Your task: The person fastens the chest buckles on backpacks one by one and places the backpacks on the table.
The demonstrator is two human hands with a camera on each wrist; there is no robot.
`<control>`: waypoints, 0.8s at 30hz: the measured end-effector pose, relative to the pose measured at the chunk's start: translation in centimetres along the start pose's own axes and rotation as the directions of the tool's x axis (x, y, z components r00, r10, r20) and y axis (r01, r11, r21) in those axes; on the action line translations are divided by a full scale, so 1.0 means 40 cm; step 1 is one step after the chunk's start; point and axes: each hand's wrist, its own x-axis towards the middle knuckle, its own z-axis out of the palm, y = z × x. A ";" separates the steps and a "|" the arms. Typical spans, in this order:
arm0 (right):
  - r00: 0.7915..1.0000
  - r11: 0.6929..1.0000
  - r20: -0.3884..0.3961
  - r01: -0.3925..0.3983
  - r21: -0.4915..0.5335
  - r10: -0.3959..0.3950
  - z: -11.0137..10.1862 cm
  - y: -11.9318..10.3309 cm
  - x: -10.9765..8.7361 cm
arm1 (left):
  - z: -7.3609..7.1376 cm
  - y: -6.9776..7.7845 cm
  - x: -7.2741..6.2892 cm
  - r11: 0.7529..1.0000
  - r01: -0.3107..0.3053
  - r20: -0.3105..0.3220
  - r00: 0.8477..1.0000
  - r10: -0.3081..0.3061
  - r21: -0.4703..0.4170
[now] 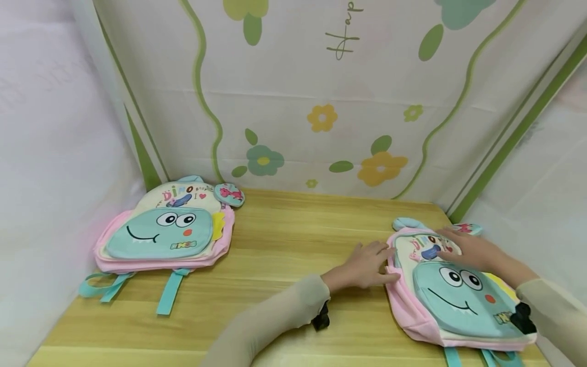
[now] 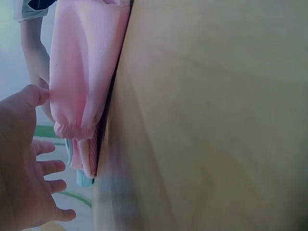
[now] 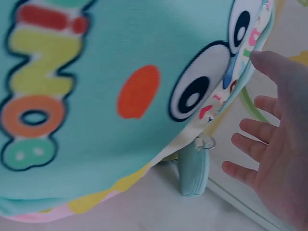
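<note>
A child's dinosaur backpack (image 1: 449, 300), pink with a teal front pocket, lies face up at the right of the table. My left hand (image 1: 364, 266) is at its left side, fingers spread and thumb touching the pink side panel (image 2: 79, 67). Across the printed top part of the same bag reaches my right hand (image 1: 472, 248), its fingers extended. In the right wrist view that hand (image 3: 276, 125) has straight, spread fingers beside the bag's upper edge. A small teal zipped pouch (image 3: 192, 168) hangs from a ring there. Nothing is gripped by either hand.
A second, matching backpack (image 1: 160, 234) lies at the left of the wooden table (image 1: 284, 229), its teal straps (image 1: 171, 290) stretched toward the front. White cloth with printed flowers (image 1: 321, 118) hangs behind the table, and white cloth walls (image 1: 55, 178) stand at both sides.
</note>
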 end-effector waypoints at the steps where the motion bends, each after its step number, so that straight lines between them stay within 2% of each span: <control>1: 1.000 1.000 0.002 -0.003 0.005 0.003 0.006 0.005 -0.004 | 0.001 0.005 0.002 1.000 -0.003 0.012 1.000 0.003 0.010; 9: 0.997 0.998 0.064 -0.051 0.046 0.047 0.040 0.044 -0.039 | -0.002 0.025 0.012 0.997 -0.002 0.120 0.993 -0.007 0.073; 16: 0.993 0.991 0.096 -0.073 0.114 0.062 0.064 0.074 -0.057 | -0.012 0.020 0.008 0.998 0.018 0.202 0.979 -0.031 0.064; 24: 0.994 0.990 0.098 -0.054 0.133 0.041 0.083 0.074 -0.053 | -0.019 0.023 0.002 0.995 0.015 0.238 0.970 -0.038 0.100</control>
